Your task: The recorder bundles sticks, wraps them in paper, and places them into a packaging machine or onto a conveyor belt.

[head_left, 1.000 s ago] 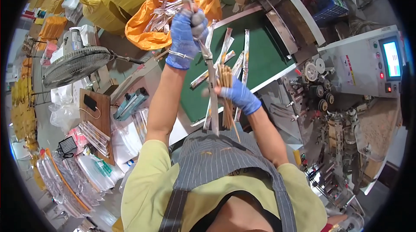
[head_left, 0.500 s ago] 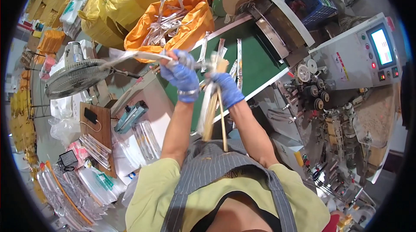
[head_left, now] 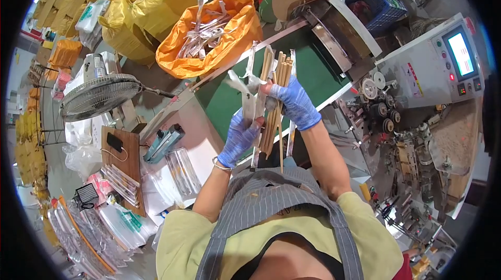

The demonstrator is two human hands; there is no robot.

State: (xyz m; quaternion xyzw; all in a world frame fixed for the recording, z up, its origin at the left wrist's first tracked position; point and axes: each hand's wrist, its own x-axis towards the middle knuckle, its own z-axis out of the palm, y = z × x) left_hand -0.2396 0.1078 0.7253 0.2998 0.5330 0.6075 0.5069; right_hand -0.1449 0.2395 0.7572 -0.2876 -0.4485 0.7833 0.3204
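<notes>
while my right hand (head_left: 298,104) keeps fingers clamped round the sticks (head_left: 272,129), my left hand (head_left: 239,136) pinches a white strip (head_left: 248,104); probably unwrapping, next pull needs steady right grip.

Grey floor (head_left: 150,77) with yellow sacks (head_left: 163,8) near a caged fan (head_left: 99,98)

Scene moderately lit | control screen (head_left: 460,54) washed out | white strip (head_left: 240,85) slightly blurred | edges bowed, corners blackened
</notes>
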